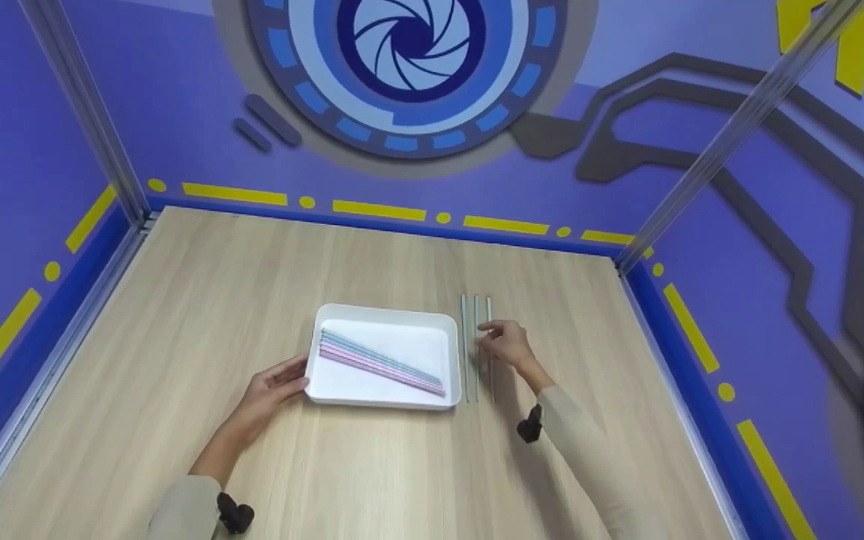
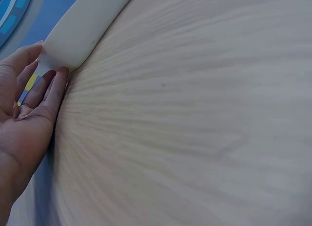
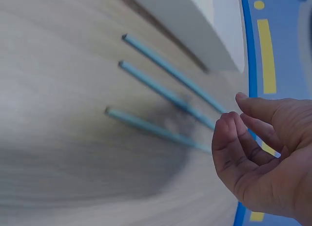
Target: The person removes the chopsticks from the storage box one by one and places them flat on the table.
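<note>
A white rectangular tray point(image 1: 383, 311) lies on the table in the head view. Several thin straws point(image 1: 379, 362), pale blue, pink and purple, lie slantwise together inside it. My left hand point(image 1: 271, 391) touches the tray's left end; in the left wrist view its fairly straight fingers point(image 2: 57, 87) rest by the tray's corner. Three light blue straws point(image 3: 163, 92) lie side by side on the table, right of the tray. Over them hovers my right hand point(image 1: 505, 343), fingers bent, with a gap between thumb and fingertips in the right wrist view. Nothing shows between them.
The wooden table point(image 1: 214, 285) is bordered by blue-purple walls point(image 1: 177, 112) with yellow marks. Metal posts point(image 1: 87, 112) stand at its back corners. A small black device point(image 1: 235, 514) sits at the left wrist and a similar one point(image 1: 529, 424) at the right.
</note>
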Demonstrator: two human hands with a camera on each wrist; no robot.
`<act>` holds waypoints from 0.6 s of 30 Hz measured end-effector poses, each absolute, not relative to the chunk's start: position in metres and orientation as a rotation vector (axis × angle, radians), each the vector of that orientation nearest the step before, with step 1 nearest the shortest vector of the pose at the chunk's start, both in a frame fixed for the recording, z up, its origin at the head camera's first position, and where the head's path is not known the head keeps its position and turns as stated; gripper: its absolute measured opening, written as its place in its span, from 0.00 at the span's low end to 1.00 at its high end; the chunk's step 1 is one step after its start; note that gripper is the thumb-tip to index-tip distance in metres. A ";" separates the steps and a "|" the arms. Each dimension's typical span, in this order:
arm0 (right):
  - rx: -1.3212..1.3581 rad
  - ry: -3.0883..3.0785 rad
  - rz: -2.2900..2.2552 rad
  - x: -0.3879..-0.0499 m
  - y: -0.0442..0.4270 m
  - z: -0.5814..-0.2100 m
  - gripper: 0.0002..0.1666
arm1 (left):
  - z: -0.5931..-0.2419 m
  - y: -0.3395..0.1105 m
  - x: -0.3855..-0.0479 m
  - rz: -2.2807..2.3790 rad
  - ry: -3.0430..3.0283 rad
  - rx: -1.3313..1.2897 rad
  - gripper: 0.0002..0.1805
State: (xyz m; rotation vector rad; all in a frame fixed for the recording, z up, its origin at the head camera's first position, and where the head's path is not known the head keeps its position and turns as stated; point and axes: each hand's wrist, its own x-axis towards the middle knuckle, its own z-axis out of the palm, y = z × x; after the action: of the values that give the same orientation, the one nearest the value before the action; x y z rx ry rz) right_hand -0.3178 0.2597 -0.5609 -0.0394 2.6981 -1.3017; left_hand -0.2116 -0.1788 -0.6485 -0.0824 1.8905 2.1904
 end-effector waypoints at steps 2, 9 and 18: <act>-0.110 2.704 -1.285 -0.320 0.250 -0.556 0.17 | -0.649 -0.179 -0.212 2.178 1.897 -0.079 0.35; -0.393 2.644 -1.217 -0.326 0.209 -0.545 0.16 | -0.649 -0.181 -0.212 2.131 1.929 -0.131 0.35; -0.703 2.506 -1.068 -0.329 0.157 -0.544 0.15 | -0.647 -0.179 -0.212 2.145 1.917 -0.107 0.35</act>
State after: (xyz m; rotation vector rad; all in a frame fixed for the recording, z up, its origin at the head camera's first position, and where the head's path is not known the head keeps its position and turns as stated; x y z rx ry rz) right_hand -0.3289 0.1565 -0.5436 -0.7030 2.5063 -1.0682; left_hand -0.2119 -0.1795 -0.6471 -0.1067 1.9167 2.1450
